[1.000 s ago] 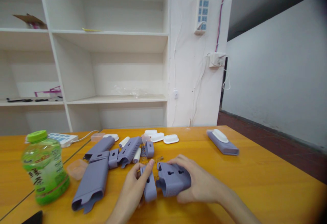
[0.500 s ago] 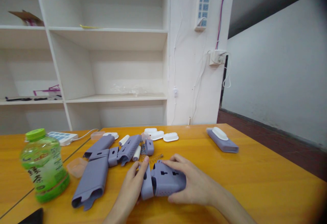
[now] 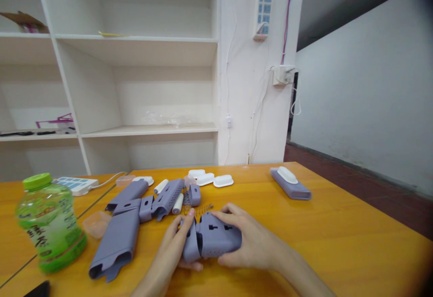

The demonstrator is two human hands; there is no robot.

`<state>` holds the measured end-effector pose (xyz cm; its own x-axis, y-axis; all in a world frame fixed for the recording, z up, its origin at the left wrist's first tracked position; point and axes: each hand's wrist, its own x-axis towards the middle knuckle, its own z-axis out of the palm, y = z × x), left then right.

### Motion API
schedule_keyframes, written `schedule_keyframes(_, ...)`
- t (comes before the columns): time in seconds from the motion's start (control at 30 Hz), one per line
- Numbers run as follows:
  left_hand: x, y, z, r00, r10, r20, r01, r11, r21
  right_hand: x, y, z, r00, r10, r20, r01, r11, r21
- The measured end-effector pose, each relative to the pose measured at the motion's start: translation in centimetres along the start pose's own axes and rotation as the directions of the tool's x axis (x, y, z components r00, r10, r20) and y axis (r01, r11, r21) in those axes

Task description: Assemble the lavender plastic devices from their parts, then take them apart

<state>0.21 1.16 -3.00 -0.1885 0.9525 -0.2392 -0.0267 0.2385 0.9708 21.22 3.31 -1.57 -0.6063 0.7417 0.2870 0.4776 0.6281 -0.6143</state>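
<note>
My left hand [image 3: 174, 243] is closed around a short purple plastic cap [image 3: 192, 244], its thumb on the top edge. In my right hand [image 3: 248, 238] is a larger purple plastic housing [image 3: 219, 238] with keyhole-shaped slots and small perforations. The two pieces lie end to end, with a dark, uneven gap between them. Just behind them a coil spring [image 3: 204, 209] rests on the table. Beyond it stands another short purple cap [image 3: 194, 195], next to a white cylinder [image 3: 177, 203].
Several purple housings, including a long one [image 3: 117, 238], lie at left. A green bottle [image 3: 50, 225] stands near a clear plastic cup [image 3: 97, 224]. White oval pieces [image 3: 223, 180] sit at the back. A purple housing [image 3: 292, 188] under a white oval piece is at right.
The view has shifted slightly, moving the scene a little left. The cap in my left hand has tilted somewhat against the housing, and fingers now show beneath it.
</note>
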Motion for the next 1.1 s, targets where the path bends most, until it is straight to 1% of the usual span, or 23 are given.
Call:
schedule_keyframes(0.07, 0.2, -0.1, -0.4, 0.993, -0.063, 0.099, 0.068, 0.996, -0.054, 0.0, 0.2, 0.0, 1.0, -0.004, -0.001, 0.004, 1.0, -0.002)
schedule_keyframes(0.17, 0.7, -0.2, -1.1, 0.953, -0.096, 0.286, 0.147, 0.976, -0.161, 0.0, 0.6, -0.1, 1.0, 0.005, -0.004, -0.005, 1.0, -0.03)
schedule_keyframes(0.23, 1.0, -0.3, -1.5, 0.937, -0.09, 0.337, 0.167, 0.965, -0.205, -0.1, 0.8, -0.2, 1.0, 0.018, -0.01, -0.018, 0.999, -0.047)
schedule_keyframes(0.3, 1.1, -0.4, -1.7, 0.941, -0.088, 0.328, 0.161, 0.966, -0.202, -0.1, 1.0, -0.3, 1.0, 0.023, -0.012, -0.023, 0.998, -0.055)
schedule_keyframes(0.4, 1.2, -0.5, -1.6, 0.952, -0.091, 0.291, 0.139, 0.979, -0.148, -0.2, 1.0, -0.1, 1.0, 0.016, -0.006, -0.016, 0.998, -0.06)
schedule_keyframes(0.5, 1.2, -0.6, -1.4, 0.968, -0.084, 0.237, 0.107, 0.991, -0.085, -0.3, 1.0, 0.2, 1.0, 0.015, -0.001, -0.015, 0.998, -0.069)
schedule_keyframes(0.63, 1.5, -0.8, -1.3, 0.981, -0.103, 0.162, 0.11, 0.993, -0.037, -0.2, 1.2, 0.6, 1.0, 0.02, 0.011, -0.019, 0.996, -0.083)
schedule_keyframes(0.93, 1.9, -0.8, -1.8, 0.971, -0.149, 0.186, 0.154, 0.988, -0.01, -0.3, 1.0, 0.8, 1.0, -0.003, 0.009, 0.004, 0.994, -0.107)
schedule_keyframes(1.0, 1.6, -0.7, -1.7, 0.973, -0.149, 0.176, 0.148, 0.989, 0.017, -0.3, 0.9, 0.8, 1.0, -0.012, 0.009, 0.013, 0.993, -0.119)
schedule_keyframes(1.1, 1.2, -0.7, -1.7, 0.98, -0.118, 0.162, 0.11, 0.992, 0.061, -0.3, 0.8, 1.0, 1.0, -0.02, 0.007, 0.02, 0.99, -0.138)
